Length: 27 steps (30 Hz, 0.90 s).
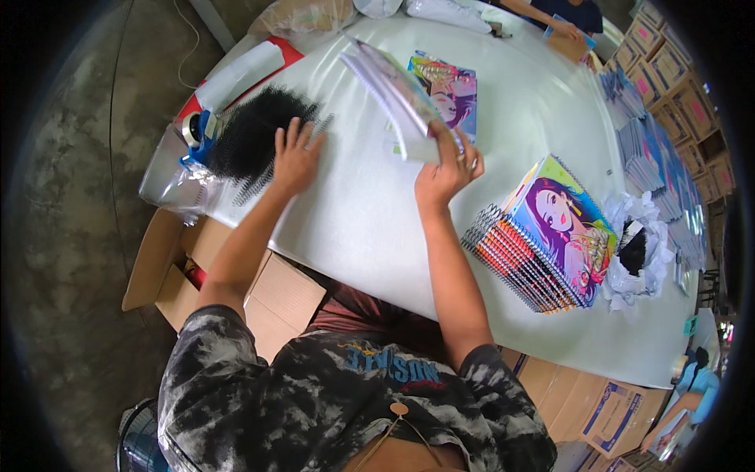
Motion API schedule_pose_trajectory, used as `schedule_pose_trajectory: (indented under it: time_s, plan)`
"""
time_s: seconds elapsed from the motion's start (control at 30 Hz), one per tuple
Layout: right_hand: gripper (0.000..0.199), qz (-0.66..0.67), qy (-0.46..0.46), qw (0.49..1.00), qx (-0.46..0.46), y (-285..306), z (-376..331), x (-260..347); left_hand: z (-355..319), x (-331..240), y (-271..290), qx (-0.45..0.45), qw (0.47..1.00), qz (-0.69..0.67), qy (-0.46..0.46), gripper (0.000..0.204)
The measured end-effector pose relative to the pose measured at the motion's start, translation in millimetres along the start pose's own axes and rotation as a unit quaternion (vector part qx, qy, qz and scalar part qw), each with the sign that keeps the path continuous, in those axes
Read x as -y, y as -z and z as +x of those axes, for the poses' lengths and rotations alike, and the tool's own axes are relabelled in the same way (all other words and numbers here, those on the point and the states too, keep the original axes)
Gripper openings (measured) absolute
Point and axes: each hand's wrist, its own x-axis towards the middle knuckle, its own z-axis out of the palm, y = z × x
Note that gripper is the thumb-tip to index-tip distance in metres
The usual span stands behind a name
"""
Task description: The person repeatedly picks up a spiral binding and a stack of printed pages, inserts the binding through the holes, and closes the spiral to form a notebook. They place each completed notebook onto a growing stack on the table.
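Note:
My left hand lies with spread fingers at the edge of a heap of black spiral binding coils. My right hand grips a notebook by its near edge and holds it tilted above the table; its pages are fanned apart and smeared by motion. Just behind it lies a flat notebook with a colourful illustrated cover. To the right of my right forearm stands a neat stack of spiral-bound notebooks, coils facing me, with a drawn figure on the top cover.
On the table's left edge sits a blue tape dispenser beside clear plastic. A crumpled white bag with black contents lies right of the stack. More notebook piles line the far right. Open cardboard boxes stand below the table. Another person's hand shows across.

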Motion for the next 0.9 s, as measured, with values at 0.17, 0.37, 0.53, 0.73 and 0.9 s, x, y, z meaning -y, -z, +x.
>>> schedule_pose_trajectory:
  time_s: [0.17, 0.37, 0.53, 0.73, 0.9]
  plan:
    - [0.022, 0.107, 0.047, 0.992, 0.053, 61, -16, 31, 25, 50, -14, 0.042, 0.999, -0.009, 0.008, 0.038]
    - [0.024, 0.042, 0.043, 0.974, 0.220, 144, -70, 34, 57, 25, -1, -0.059, 0.994, -0.084, 0.027, 0.037]
    - [0.028, 0.002, 0.035, 0.946, 0.321, 172, -108, 24, 145, -14, 3, -0.080, 0.964, -0.249, -0.037, 0.036]
    - [0.043, 0.029, -0.063, 0.935, 0.347, 161, -107, 15, 297, -30, -53, 0.035, 0.930, -0.355, -0.092, 0.042]
    - [0.042, 0.011, -0.137, 0.920, 0.367, 161, -100, 10, 371, -70, -87, 0.035, 0.915, -0.371, -0.157, 0.065]
